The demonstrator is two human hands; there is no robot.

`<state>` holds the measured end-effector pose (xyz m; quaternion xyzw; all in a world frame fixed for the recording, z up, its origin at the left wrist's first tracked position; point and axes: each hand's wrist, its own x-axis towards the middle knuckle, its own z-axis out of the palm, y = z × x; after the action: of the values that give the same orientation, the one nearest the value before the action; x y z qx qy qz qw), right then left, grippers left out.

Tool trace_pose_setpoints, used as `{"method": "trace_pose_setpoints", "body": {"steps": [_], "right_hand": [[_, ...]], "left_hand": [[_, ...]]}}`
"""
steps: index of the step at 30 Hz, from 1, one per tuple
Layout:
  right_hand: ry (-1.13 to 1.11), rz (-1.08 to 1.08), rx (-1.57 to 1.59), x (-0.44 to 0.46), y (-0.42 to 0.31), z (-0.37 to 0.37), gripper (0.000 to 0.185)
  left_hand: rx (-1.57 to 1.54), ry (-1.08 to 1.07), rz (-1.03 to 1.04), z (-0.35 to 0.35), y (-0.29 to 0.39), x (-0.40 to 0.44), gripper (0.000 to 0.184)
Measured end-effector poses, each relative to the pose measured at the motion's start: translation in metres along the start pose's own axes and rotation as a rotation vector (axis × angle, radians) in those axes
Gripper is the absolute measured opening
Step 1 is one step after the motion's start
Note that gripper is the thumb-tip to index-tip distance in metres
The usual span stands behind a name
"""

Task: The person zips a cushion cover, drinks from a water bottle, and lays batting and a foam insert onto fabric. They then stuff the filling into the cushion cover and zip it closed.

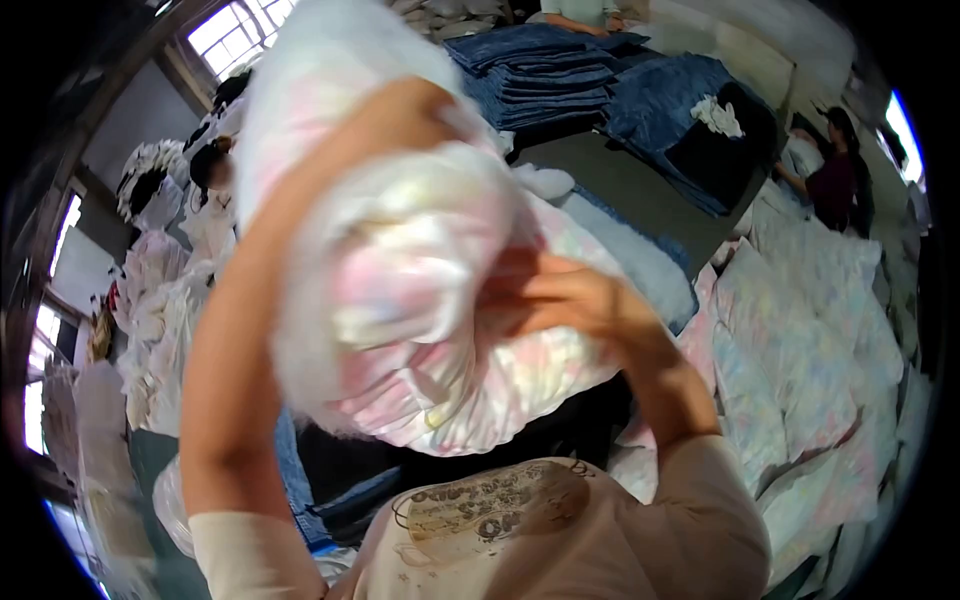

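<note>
In front of my chest, a large bundle of pastel-patterned fabric and fluffy white wadding is raised in both arms, blurred by motion. Its fabric is pink, yellow and white, bunched into folds, with a pale fuzzy layer around the left and top. My left hand reaches over the top of the bundle, the arm wrapped round its left side; its fingers are hidden behind the folds. On the right side, my right hand is closed on the gathered fabric, with the fingertips sunk in a shadowed fold.
Folded jeans are stacked on a dark table, with more denim beside them. Pastel fabric pieces heap up at right, and white bags pile up at left. One person is at right, another behind the jeans.
</note>
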<state>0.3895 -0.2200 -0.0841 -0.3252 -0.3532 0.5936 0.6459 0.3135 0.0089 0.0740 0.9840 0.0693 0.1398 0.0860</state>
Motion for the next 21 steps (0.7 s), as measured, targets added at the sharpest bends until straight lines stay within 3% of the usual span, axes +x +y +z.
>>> {"method": "trace_pose_setpoints", "body": {"steps": [3,4,5,6,7,8,9,12,14,17,21], "right_hand": [[0.487,-0.296,-0.365,-0.022,-0.084,-0.077,0.052],[0.635,-0.399,-0.499,-0.010,-0.112,-0.089,0.052],[0.707,-0.548,-0.712,0.003,-0.138,-0.080,0.056],[0.692,-0.645,-0.940,0.028,-0.163,-0.083,0.060],[0.671,-0.658,-0.965,0.057,-0.183,-0.081,0.071],[0.605,-0.890,-1.080,0.099,-0.196,-0.084,0.069],[0.777,-0.965,-1.188,0.101,-0.202,-0.074,0.046],[0.475,-0.309,-1.325,0.231,-0.213,-0.056,0.060],[0.544,-0.161,-1.686,0.243,-0.195,-0.063,0.055],[0.852,0.096,-1.638,0.244,-0.153,-0.084,0.058],[0.680,0.284,-1.647,0.208,-0.162,-0.114,0.077]], "left_hand": [[0.134,-0.283,-0.050,0.090,0.053,0.042,0.033],[0.171,-0.238,-0.037,0.119,0.066,0.048,0.023],[0.200,-0.165,-0.057,0.127,0.089,0.040,0.018],[0.260,-0.305,-0.042,0.124,0.107,0.044,0.022],[0.220,-0.243,-0.031,0.138,0.112,0.047,0.014],[0.231,-0.226,-0.018,0.146,0.120,0.048,0.014],[0.252,-0.200,-0.005,0.152,0.128,0.050,0.014],[0.017,0.021,0.007,0.181,0.150,0.046,0.017],[-0.090,0.129,0.033,0.186,0.160,0.030,0.019],[-0.228,0.218,0.194,0.171,0.182,0.003,0.024],[-0.440,0.252,0.615,0.112,0.214,-0.061,0.031]]}}
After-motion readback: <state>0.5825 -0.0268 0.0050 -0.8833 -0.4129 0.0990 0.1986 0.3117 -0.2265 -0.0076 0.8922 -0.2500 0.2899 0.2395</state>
